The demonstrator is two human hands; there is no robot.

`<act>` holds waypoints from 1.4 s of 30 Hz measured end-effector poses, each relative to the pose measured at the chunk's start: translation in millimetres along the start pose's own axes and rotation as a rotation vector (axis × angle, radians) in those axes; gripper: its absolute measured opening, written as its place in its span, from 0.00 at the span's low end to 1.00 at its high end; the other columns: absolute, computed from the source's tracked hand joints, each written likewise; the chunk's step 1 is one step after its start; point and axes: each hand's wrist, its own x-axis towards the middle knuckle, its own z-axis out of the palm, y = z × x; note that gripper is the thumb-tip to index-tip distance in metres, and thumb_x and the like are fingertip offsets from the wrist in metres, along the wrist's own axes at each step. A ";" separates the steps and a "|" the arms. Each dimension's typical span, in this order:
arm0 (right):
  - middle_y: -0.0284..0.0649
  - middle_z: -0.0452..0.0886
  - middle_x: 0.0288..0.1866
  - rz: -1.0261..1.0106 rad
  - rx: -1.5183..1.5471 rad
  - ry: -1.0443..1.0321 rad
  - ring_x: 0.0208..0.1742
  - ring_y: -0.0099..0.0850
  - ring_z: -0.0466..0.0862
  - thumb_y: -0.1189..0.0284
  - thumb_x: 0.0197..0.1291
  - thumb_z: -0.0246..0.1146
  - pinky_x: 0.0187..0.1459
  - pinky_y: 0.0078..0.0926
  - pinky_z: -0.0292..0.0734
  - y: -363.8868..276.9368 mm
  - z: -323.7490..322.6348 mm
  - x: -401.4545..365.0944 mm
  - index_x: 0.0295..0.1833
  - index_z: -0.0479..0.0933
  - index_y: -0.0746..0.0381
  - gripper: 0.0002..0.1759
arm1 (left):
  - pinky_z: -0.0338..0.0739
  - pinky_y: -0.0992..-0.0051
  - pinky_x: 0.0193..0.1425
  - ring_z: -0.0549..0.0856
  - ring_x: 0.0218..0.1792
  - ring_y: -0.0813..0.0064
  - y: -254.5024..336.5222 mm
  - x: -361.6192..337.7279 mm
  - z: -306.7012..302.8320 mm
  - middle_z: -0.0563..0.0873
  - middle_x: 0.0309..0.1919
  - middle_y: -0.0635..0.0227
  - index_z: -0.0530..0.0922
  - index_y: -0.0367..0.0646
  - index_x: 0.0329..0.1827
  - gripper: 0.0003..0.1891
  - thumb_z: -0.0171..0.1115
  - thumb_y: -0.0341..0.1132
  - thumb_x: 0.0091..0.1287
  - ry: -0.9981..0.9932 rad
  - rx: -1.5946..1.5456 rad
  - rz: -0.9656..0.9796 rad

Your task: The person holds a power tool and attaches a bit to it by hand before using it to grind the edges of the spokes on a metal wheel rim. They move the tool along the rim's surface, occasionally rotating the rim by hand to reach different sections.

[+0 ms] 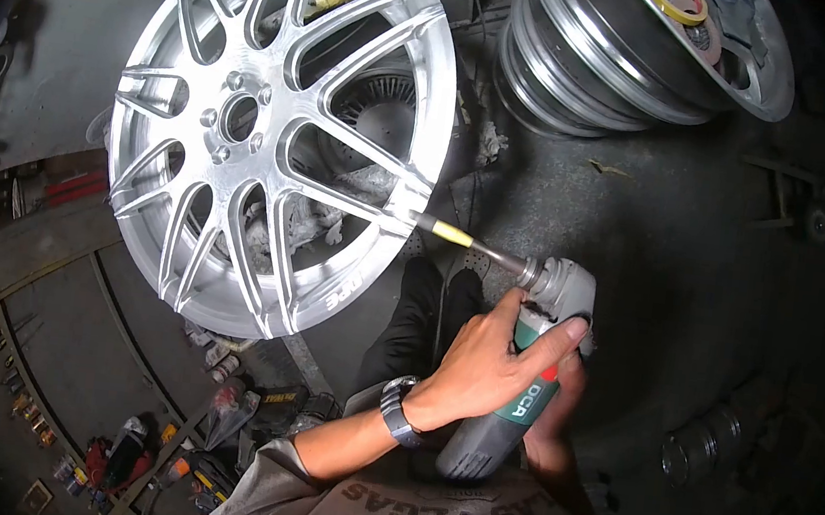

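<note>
Left hand (487,361) closed around grinder (526,402) | right hand (555,435) clasped beneath it | bit (453,233) held against wheel (275,132)

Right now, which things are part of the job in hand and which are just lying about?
In use: grinder, held by left hand and right hand; its shaft; alloy wheel.
Lying about: stacked rims; tape rolls; floor tools.

A single head-worn camera looks steeply down, close over the grinder (489,437), with the alloy wheel (287,114) upper left.
</note>
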 end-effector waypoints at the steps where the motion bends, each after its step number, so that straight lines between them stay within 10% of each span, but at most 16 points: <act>1: 0.42 0.76 0.65 0.001 -0.002 0.000 0.64 0.32 0.79 0.51 0.73 0.53 0.64 0.35 0.74 -2.4 3.8 1.1 0.73 0.65 0.65 0.34 | 0.83 0.64 0.41 0.91 0.35 0.54 2.5 4.6 -1.1 0.88 0.28 0.47 0.73 0.22 0.57 0.39 0.62 0.60 0.70 0.003 -0.021 0.051; 9: 0.42 0.75 0.67 0.000 -0.129 0.044 0.67 0.34 0.78 0.51 0.74 0.52 0.68 0.35 0.72 -5.4 5.4 -7.8 0.74 0.64 0.66 0.34 | 0.84 0.62 0.41 0.91 0.33 0.50 -0.9 -1.2 -2.8 0.87 0.24 0.47 0.72 0.19 0.59 0.43 0.62 0.62 0.69 -0.011 -0.056 0.081; 15: 0.43 0.75 0.67 -0.058 0.030 -0.090 0.67 0.33 0.78 0.53 0.75 0.51 0.67 0.35 0.73 -5.0 7.8 2.3 0.73 0.64 0.66 0.32 | 0.81 0.70 0.40 0.90 0.34 0.66 7.0 5.8 -6.4 0.88 0.30 0.52 0.75 0.27 0.57 0.34 0.62 0.57 0.72 -0.033 -0.030 0.051; 17: 0.43 0.76 0.66 -0.013 -0.008 -0.006 0.66 0.33 0.79 0.52 0.74 0.52 0.66 0.34 0.74 -5.1 8.2 1.3 0.73 0.65 0.66 0.34 | 0.83 0.61 0.38 0.91 0.32 0.48 9.3 6.2 -9.0 0.87 0.26 0.44 0.72 0.20 0.59 0.40 0.62 0.59 0.70 -0.058 -0.040 0.043; 30: 0.43 0.74 0.68 -0.044 -0.057 0.007 0.67 0.33 0.78 0.56 0.74 0.53 0.67 0.35 0.73 -3.3 7.7 -5.1 0.75 0.63 0.66 0.33 | 0.83 0.63 0.37 0.91 0.30 0.53 -7.3 3.8 -3.8 0.86 0.25 0.45 0.70 0.18 0.61 0.42 0.63 0.59 0.70 -0.015 -0.055 0.162; 32: 0.42 0.75 0.67 -0.081 -0.091 -0.015 0.66 0.32 0.78 0.57 0.76 0.51 0.66 0.34 0.73 -3.8 5.7 -9.2 0.75 0.63 0.66 0.31 | 0.79 0.70 0.39 0.87 0.33 0.70 -6.4 -4.2 -2.9 0.87 0.30 0.53 0.76 0.29 0.56 0.30 0.63 0.54 0.73 -0.015 -0.098 0.110; 42: 0.45 0.74 0.69 -0.243 -0.631 -0.144 0.68 0.36 0.76 0.57 0.77 0.43 0.70 0.38 0.69 -13.3 -21.3 -13.4 0.75 0.63 0.67 0.31 | 0.74 0.73 0.32 0.85 0.28 0.76 5.1 3.7 -12.3 0.85 0.26 0.56 0.75 0.28 0.55 0.25 0.64 0.46 0.73 -0.048 -0.107 0.225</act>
